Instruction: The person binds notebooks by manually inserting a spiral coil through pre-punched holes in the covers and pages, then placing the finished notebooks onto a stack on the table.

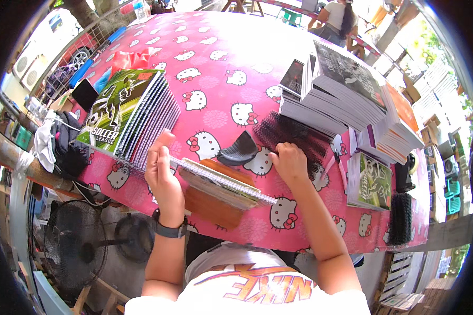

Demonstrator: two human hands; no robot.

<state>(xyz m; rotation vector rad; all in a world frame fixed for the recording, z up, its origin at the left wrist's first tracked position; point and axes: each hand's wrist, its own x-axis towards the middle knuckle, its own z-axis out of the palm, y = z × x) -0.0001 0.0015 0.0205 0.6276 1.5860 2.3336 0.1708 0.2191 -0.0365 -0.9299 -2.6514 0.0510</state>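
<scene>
left hand [163,178] sits at the notebook [223,180], fingers loosely spread. right hand [290,164] curls beside black coils [284,131]; whether pinching, i cannot tell.

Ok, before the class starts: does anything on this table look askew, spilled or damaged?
Mainly the grey-covered books at the right: they slant and fan out in steps rather than stacking squarely, though the fisheye view may exaggerate that. The black mesh-like bundle by the right hand spreads loosely. No spill or damage shows.
</scene>
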